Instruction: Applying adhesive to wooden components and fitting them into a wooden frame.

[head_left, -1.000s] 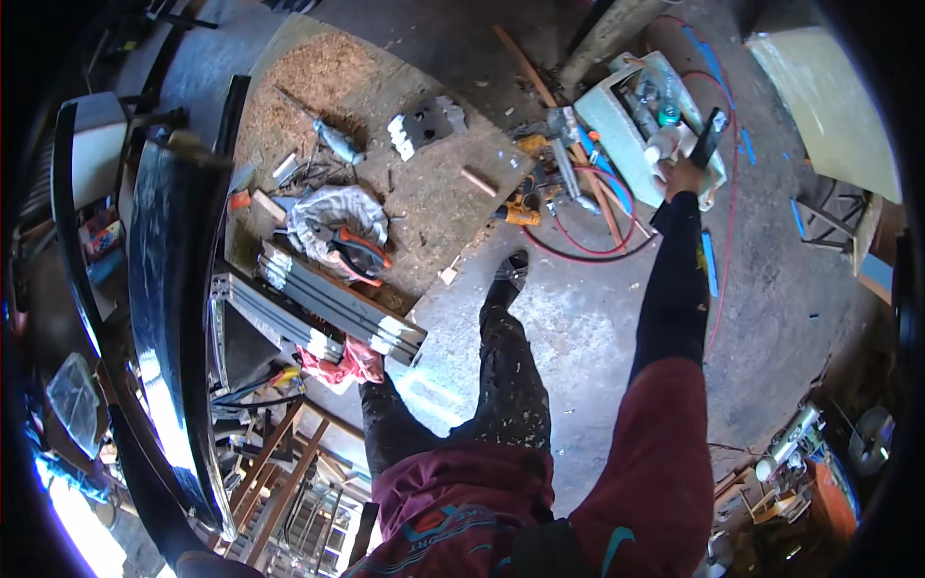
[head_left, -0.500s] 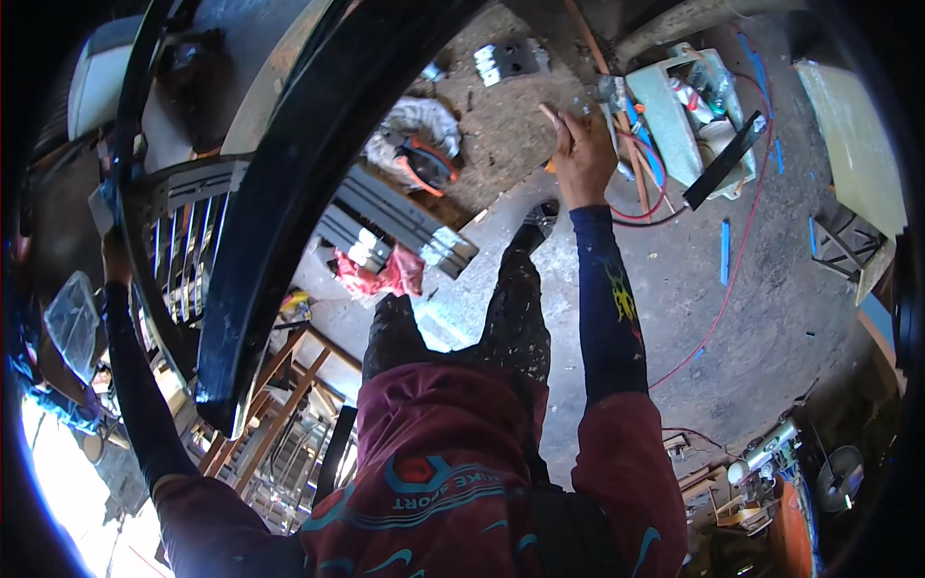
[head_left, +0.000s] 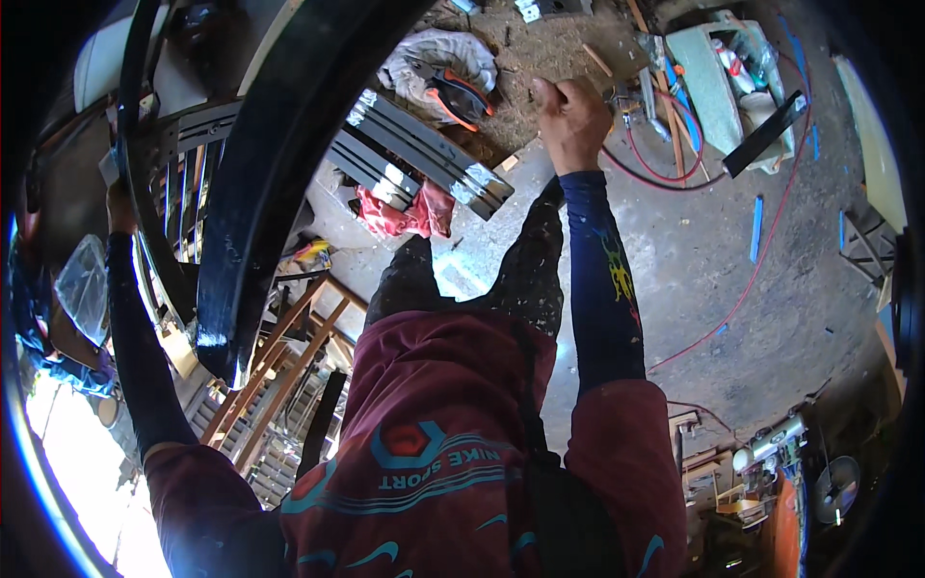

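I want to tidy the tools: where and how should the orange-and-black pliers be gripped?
Probably around both handles, coming from the right with the right hand. The orange-and-black pliers lie with the head over the whitish cloth, while the handles spread toward the picture's lower right, their ends uncovered.

Head-worn, left of a side-by-side pair | facing steeply down over the maroon shirt [head_left: 424, 376] to the grey floor [head_left: 674, 255] | upright, unmirrored, wide fisheye, bent toward a dark rim | close above the shirt, farther from the floor | framing right hand [head_left: 574, 127] above centre, left hand [head_left: 120, 208] toward left rim
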Demonstrator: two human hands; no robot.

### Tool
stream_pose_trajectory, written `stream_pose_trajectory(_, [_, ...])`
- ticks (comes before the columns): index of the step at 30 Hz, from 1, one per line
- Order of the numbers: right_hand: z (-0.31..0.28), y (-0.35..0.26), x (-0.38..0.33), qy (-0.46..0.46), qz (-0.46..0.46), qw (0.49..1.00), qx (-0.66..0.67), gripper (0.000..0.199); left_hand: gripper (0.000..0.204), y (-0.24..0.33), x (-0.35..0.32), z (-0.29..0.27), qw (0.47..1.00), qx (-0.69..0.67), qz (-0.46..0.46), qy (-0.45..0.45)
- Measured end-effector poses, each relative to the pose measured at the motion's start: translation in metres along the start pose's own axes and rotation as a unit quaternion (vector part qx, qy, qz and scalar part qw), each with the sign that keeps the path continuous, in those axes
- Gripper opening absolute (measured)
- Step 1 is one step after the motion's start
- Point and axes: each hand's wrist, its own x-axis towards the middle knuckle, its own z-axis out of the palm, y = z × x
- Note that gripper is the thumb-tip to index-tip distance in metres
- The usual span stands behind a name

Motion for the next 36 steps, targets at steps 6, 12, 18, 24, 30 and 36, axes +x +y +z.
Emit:
stream_pose_trajectory(6, [-0.044,0.059,-0.098,0.026,0.130,0.991,0.032,0.013,0.025,-0.001,0.006,-0.015,0.994,0.051,0.090,-0.033])
stream_pose_trajectory(12, [-0.088,0.112,-0.232,-0.059,0.224,0.972,-0.026,0.006,0.020,-0.006,0.005,0.000,0.996,0.013,0.080,-0.025])
stream_pose_trajectory(18, [-0.088,0.127,-0.277,-0.109,0.293,0.950,0.004,0.009,0.014,-0.027,0.026,-0.023,0.997,-0.058,0.035,-0.021])
stream_pose_trajectory(24, [-0.090,0.139,-0.277,-0.089,0.340,0.936,0.010,0.006,0.007,-0.005,0.029,-0.002,0.994,-0.082,-0.053,-0.049])
stream_pose_trajectory(30, [-0.104,0.163,-0.279,-0.228,0.329,0.913,-0.083,0.012,0.010,-0.003,0.038,-0.007,0.988,-0.126,-0.081,-0.047])
stream_pose_trajectory(36, [-0.117,0.171,-0.294,-0.178,0.289,0.932,-0.129,0.034,0.012,-0.001,0.049,-0.011,0.978,-0.173,-0.111,-0.039])
